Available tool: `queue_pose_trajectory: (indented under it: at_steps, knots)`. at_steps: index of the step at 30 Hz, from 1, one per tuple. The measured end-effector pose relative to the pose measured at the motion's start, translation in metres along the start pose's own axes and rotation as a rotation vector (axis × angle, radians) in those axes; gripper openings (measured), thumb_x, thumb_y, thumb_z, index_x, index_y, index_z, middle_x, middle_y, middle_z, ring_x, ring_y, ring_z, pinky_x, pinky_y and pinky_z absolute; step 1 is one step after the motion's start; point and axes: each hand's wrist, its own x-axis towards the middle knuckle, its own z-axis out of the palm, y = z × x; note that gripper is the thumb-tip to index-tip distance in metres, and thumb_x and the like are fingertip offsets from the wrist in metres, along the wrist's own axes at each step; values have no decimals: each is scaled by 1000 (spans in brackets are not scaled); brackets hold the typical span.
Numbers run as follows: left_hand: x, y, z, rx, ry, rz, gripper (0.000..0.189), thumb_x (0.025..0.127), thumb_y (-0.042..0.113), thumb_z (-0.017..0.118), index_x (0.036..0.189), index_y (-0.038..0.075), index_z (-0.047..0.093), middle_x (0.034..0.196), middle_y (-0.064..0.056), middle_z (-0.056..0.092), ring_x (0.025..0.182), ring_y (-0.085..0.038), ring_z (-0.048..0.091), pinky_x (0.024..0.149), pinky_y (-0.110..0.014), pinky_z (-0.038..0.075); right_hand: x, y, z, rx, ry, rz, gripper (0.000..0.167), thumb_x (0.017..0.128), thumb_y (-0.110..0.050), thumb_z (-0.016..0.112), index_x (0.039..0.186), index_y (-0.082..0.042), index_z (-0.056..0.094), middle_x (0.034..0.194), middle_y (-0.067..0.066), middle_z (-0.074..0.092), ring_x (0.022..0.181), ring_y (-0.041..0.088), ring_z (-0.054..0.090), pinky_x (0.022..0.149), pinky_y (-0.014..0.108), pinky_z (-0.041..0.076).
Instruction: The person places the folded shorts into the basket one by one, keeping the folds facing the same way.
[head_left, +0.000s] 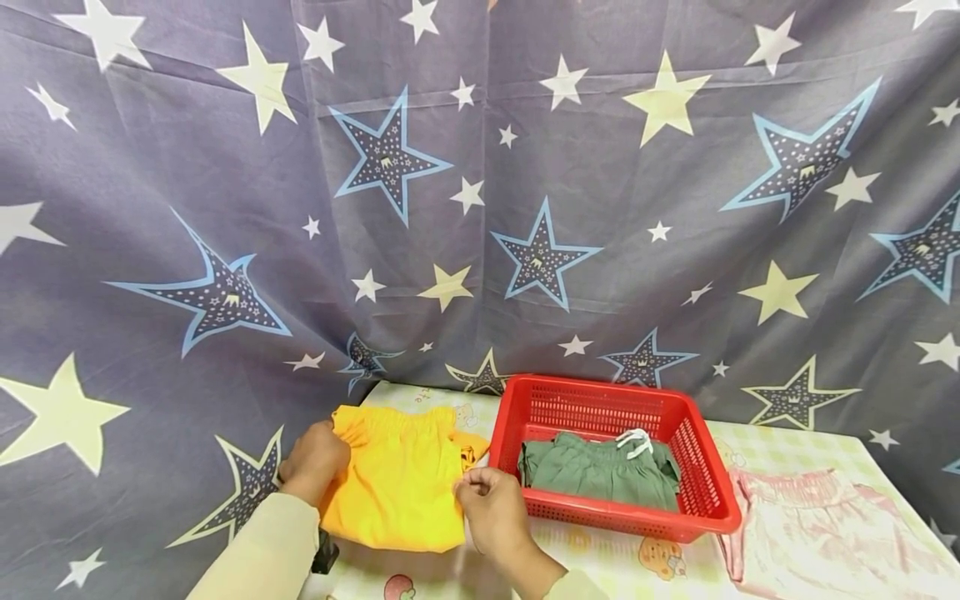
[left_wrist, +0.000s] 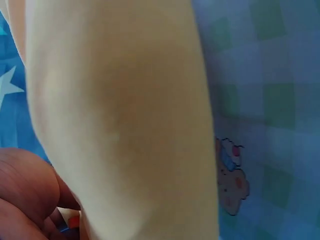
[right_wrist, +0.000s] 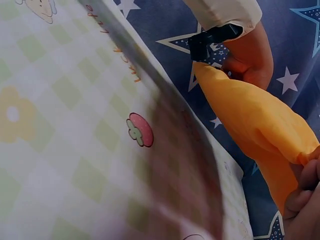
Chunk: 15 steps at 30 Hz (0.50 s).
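Observation:
Yellow shorts (head_left: 393, 483) with a gathered waistband hang between both hands at the left end of the table, lifted off the cloth in the right wrist view. My left hand (head_left: 318, 457) grips their left side, its fingers partly hidden by the fabric. At the opposite edge, my right hand (head_left: 493, 510) pinches the cloth between thumb and fingers. A dark patterned bit of fabric shows beside the right fingertips. In the left wrist view a pale sleeve (left_wrist: 120, 115) covers most of the picture, with part of a hand (left_wrist: 27, 192) at lower left.
Just right of the right hand stands a red perforated basket (head_left: 615, 523) holding folded green shorts (head_left: 600, 477) with a white drawstring. Pink shorts (head_left: 832, 533) lie at the table's right end. A star-printed curtain (head_left: 480, 250) hangs behind and to the left of the checked tablecloth (right_wrist: 75, 150).

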Motion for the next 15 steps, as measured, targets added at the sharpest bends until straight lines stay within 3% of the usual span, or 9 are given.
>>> queue_pose_trajectory:
  at_steps: [9,15]
  knots:
    - [-4,5,-12,-45,60,35,58,93,12,47,150,3,44,138,-30,54,120,-51,52,94,-73,34,4,-9,-5,4,-10,-9,4,87,-7,77,85,-4,74,70,-2,62,65,8,56,59,21,47]
    - [-6,10,-12,-47,59,38,56,94,15,43,149,4,46,141,-28,53,122,-52,50,94,-72,34,8,-13,-12,-32,-14,6,4,89,-9,76,87,-6,74,72,-3,63,63,8,56,55,21,47]
